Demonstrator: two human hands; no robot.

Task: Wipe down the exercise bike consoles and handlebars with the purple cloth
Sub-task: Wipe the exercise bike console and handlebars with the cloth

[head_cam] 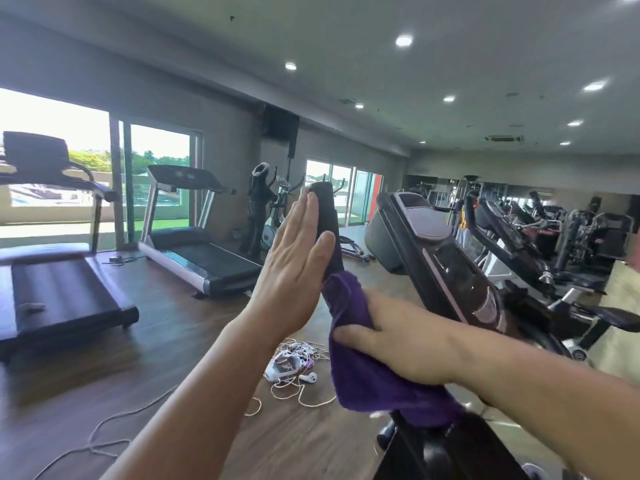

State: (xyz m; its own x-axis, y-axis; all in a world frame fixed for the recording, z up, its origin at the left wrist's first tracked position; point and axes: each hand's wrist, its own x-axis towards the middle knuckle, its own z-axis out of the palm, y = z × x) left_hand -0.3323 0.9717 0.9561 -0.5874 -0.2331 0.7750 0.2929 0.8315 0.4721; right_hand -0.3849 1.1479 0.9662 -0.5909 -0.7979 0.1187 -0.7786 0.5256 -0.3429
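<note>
Two bare forearms reach up from the bottom edge toward an exercise bike in a gym. Nearest the lens, the right hand (pixel 398 344) is closed around a purple cloth (pixel 374 375), which is wrapped about the lower part of the bike's upright black handlebar (pixel 327 216) and hangs loose below the grip. The left hand (pixel 294 268) is open, fingers straight and together, its palm laid flat against the left side of the handlebar above the cloth, fingertips near the bar's top end. Just right of the handlebar, the bike's dark console (pixel 446 258) tilts back, apart from both hands. Down on the wooden floor (pixel 173 334) below the handlebar lies a tangle of white cords (pixel 294 368) with a small white object among them. Farther left of the handlebar stand two treadmills (pixel 194 237) before large bright windows (pixel 159 174). Right of the handlebar, beyond the console, rows of other dark gym machines (pixel 554 237) fade into blur under recessed ceiling lights (pixel 404 40).
</note>
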